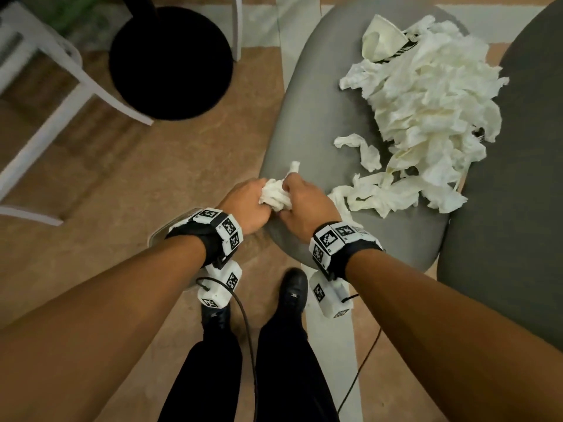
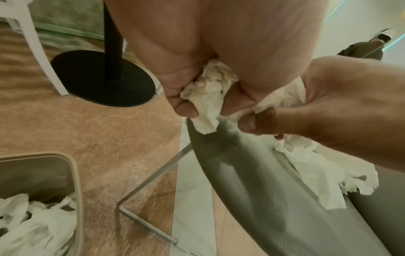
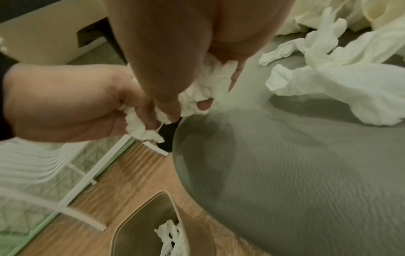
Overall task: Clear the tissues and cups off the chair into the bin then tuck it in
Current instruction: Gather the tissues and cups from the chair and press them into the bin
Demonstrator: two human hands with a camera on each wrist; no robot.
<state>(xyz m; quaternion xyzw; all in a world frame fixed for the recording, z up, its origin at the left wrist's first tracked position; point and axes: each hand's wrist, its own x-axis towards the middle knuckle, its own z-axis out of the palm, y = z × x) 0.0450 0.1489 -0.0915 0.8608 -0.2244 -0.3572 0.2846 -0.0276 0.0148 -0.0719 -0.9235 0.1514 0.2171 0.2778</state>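
Both my left hand (image 1: 248, 202) and right hand (image 1: 304, 205) clamp one crumpled white tissue wad (image 1: 275, 194) at the grey fabric chair seat's (image 1: 320, 123) front edge; no writing readable.

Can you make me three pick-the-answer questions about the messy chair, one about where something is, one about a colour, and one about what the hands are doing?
1. Where is the paper cup?
A. far end of the chair seat
B. on the floor
C. in the bin

2. What colour is the seat?
A. red
B. grey
C. blue

3. What are the hands doing?
A. hanging loose
B. pushing the chair
C. both gripping a tissue wad

Answers: 1 A, it lies beside the tissue pile. 2 B, the fabric is grey. 3 C, left hand and right hand curl round it.
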